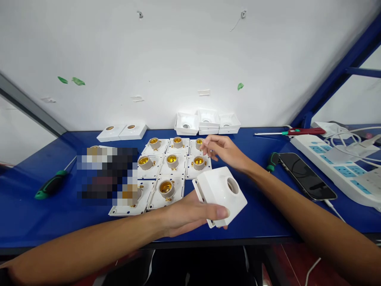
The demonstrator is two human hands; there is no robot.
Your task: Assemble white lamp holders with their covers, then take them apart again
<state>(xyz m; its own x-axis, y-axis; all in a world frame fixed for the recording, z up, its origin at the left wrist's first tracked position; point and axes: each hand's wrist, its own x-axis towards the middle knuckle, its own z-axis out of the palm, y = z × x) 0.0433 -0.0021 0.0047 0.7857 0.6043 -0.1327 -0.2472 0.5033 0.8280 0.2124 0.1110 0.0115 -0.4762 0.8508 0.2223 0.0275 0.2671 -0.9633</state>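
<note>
My left hand [193,212] grips a white square lamp holder [222,194] near the table's front edge, thumb across its face. Its cover, with a round hole, sits against a base plate with a gap along one side. My right hand [224,151] hovers beside the back right socket with fingers loosely bent and apart; nothing shows in them. Several white base plates with brass-lined sockets [172,161] lie in rows left of my hands. Hollow white covers [186,123] are stacked at the wall. Two covered lamp holders [133,132] stand at the back left.
A green-black screwdriver [52,184] lies at left, beside a blurred patch. On the right are another green-black handle [272,162], a phone [306,174] with a cable, a white power strip [336,167] and a red-handled tool [306,132]. A white wall [178,59] bounds the back.
</note>
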